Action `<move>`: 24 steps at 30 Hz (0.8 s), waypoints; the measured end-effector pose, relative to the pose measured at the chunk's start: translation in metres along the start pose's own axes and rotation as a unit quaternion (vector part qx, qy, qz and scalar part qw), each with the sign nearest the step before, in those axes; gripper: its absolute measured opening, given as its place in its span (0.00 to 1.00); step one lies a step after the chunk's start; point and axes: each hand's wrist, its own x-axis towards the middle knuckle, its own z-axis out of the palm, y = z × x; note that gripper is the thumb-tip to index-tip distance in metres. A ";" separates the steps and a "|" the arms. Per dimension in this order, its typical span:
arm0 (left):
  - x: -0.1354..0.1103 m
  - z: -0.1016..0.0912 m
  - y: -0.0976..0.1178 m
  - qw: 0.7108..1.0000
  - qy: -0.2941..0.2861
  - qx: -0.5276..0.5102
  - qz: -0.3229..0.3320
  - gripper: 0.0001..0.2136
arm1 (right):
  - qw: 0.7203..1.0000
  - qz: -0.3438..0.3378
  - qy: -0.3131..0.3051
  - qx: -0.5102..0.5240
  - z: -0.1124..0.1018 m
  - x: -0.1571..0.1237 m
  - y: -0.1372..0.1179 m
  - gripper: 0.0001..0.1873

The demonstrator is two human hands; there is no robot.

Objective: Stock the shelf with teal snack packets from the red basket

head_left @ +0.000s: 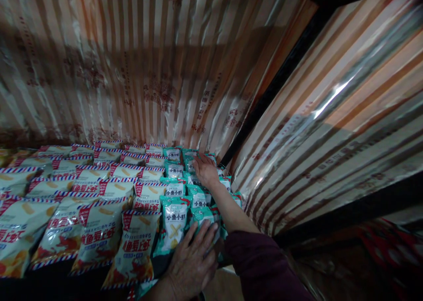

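Rows of teal-and-white snack bags stand upright at the right end of the shelf. My left hand lies with fingers stretched over the front of a teal bag in the nearest row, hiding its lower part. Farther back, my right hand reaches over the same block of bags. Its fingers are extended and rest on or just above the rear teal bags. Neither hand is closed round a bag. Directly left of the teal rows stand white-and-red snack bags with striped edges.
A wrinkled, striped plastic-like sheet covers the wall behind the bags, and another sheet covers the right side. A dark post runs up the corner. Along the lower right is a dark bar.
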 end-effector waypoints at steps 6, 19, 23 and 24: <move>-0.003 0.002 0.002 0.999 -0.030 -0.002 0.015 0.21 | 0.998 -0.014 0.053 0.017 -0.019 -0.012 0.006 0.25; -0.007 -0.002 0.008 1.000 0.008 0.018 0.012 0.20 | 0.986 -0.092 0.112 0.078 -0.048 -0.082 -0.021 0.21; -0.020 -0.009 0.016 0.999 0.017 0.033 0.026 0.19 | 0.980 -0.115 0.124 0.109 -0.055 -0.108 -0.038 0.19; -0.025 -0.011 0.019 0.999 0.018 0.038 0.030 0.20 | 0.977 -0.123 0.127 0.117 -0.057 -0.115 -0.042 0.19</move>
